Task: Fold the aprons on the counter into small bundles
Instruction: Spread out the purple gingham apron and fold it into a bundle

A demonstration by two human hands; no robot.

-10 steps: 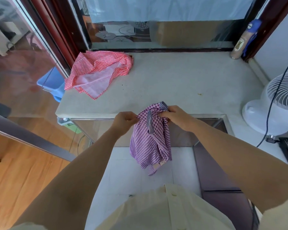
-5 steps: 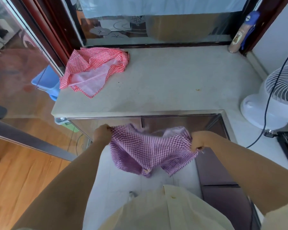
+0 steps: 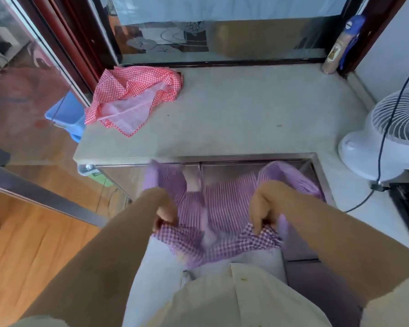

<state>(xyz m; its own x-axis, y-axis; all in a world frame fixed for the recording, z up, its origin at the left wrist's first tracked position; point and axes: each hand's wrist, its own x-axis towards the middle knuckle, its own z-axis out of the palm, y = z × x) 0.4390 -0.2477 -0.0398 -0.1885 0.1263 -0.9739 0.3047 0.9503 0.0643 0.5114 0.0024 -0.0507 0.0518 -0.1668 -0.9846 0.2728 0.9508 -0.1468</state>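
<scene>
The left hand (image 3: 167,212) pinches one end of the purple checked apron (image 3: 213,223) and the right hand (image 3: 261,206) pinches the other. Fingers curl round the cloth, so each grip is closed on fabric, though blur hides exactly which corners they have. The apron hangs spread between them in the air, just off the near edge of the table (image 3: 234,109) at 6 o'clock, not resting on it. To do this step well, I judge the top edge should be drawn level and taut, then laid flat on the bare surface at 12 o'clock before halving. The red checked apron (image 3: 132,100) lies crumpled at the table's 10 o'clock corner, well apart.
</scene>
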